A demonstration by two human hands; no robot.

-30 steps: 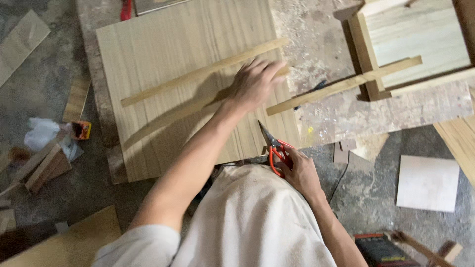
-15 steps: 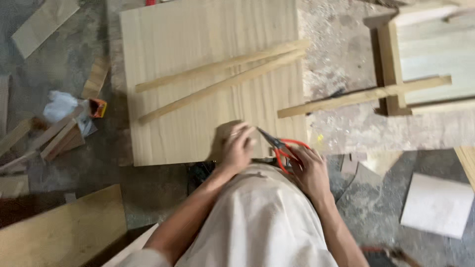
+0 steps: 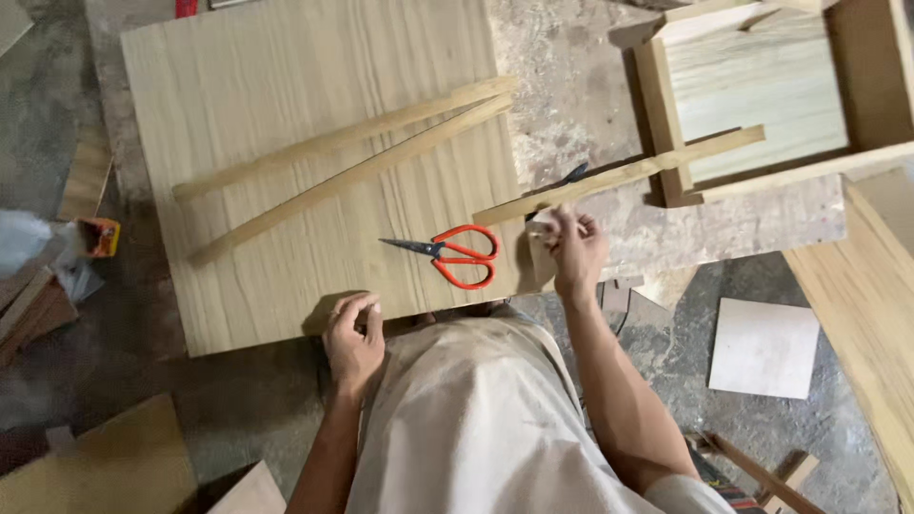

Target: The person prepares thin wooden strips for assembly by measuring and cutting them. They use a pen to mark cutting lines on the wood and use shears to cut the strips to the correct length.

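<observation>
My left hand [image 3: 354, 338] rests with curled fingers at the near edge of a large plywood board [image 3: 267, 86] and holds nothing I can see. Red-handled scissors [image 3: 457, 257] lie loose on the board, blades pointing left. My right hand [image 3: 571, 249] is just right of them, below the near end of a long wooden strip [image 3: 628, 173]. Its fingertips pinch a small pale piece [image 3: 539, 227]. Two more wooden strips [image 3: 343, 143] lie slanted across the board, meeting at their right ends.
An open wooden box frame [image 3: 666, 124] sits at the upper right, the long strip leaning across its corner. A pale square panel [image 3: 762, 347] lies on the floor. A wide plank [image 3: 871, 286] runs along the right. Scraps and a small orange object [image 3: 100, 236] lie on the left.
The scissors have left my right hand and now lie on the board. My left hand came back from the strips to the board's near edge. My right hand moved up to the long strip.
</observation>
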